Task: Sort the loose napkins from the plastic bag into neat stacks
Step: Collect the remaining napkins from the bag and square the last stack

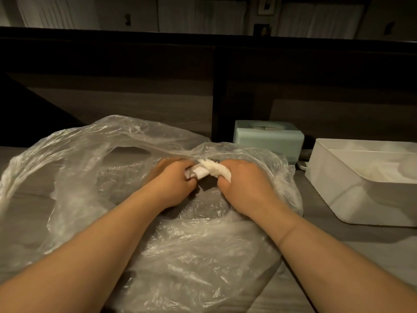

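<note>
My left hand (pixel 173 177) and right hand (pixel 243 179) curl around the two ends of one crumpled white napkin (pixel 212 169), held between them just over the mouth of the clear plastic bag (pixel 108 154) that sprawls across the grey table (pixel 334 245). Both sets of fingers are bent tight on the tissue, nothing else in either grip. No finished stack shows on the tabletop, so I judge the sorting barely begun; whether more napkins lie inside the bag I cannot tell through the wrinkled film. To the right stands a white bin (pixel 352 188) with pale contents too dim to identify, and behind it a pale green tissue box (pixel 268 141).
</note>
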`<state>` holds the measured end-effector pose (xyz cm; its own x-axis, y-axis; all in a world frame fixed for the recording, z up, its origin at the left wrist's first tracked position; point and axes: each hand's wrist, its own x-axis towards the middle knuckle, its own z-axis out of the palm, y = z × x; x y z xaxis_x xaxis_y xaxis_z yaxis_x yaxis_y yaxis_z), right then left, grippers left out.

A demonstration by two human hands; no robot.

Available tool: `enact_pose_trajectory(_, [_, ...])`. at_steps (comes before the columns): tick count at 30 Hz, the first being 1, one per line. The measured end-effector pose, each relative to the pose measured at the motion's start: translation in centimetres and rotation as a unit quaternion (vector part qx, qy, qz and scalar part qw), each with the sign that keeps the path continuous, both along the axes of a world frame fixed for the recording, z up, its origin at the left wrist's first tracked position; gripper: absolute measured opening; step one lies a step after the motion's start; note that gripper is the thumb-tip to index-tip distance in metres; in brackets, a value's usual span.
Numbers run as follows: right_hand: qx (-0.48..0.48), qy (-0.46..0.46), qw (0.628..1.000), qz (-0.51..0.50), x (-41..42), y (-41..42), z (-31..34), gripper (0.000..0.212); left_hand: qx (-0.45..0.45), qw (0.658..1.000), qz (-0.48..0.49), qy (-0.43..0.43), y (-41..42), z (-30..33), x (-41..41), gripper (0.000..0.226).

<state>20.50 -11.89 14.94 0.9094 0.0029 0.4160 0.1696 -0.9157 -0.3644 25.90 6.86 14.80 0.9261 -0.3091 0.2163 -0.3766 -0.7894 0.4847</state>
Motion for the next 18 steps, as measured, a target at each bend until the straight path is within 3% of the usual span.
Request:
enact_pose_trajectory(6, [0.207,-0.085,0.974,-0.025,-0.8,-1.2,1.5,0.013,0.009,0.997,0.056,-0.048,0.0,2.2,-0.9,0.025])
enact_pose_trajectory(9, [0.266,-0.093,0.959,-0.029,-1.1,-1.5,2.2,0.013,-0.021,1.0,-0.006,-0.014,0.8,3.4,-1.8,0.026])
enact_pose_trajectory(11, [0.236,-0.08,0.968,-0.024,-1.3,-1.5,2.2,0.026,0.001,0.994,-0.091,0.057,1.8,4.1,-2.5,0.029])
enact_pose_trajectory(14, [0.086,-0.039,0.994,-0.048,-1.4,-1.6,2.3,0.041,-0.006,0.979,-0.159,0.129,2.3,4.9,-3.3,0.038])
enact_pose_trajectory(16, [-0.018,0.015,0.998,-0.062,-1.7,-1.4,2.5,0.04,-0.057,0.979,-0.133,0.142,2.1,4.9,-3.2,0.022])
enact_pose_trajectory(18, [-0.053,0.033,0.996,-0.057,-1.9,-1.1,2.7,0.035,-0.05,0.992,-0.056,0.105,2.0,4.7,-2.6,0.023])
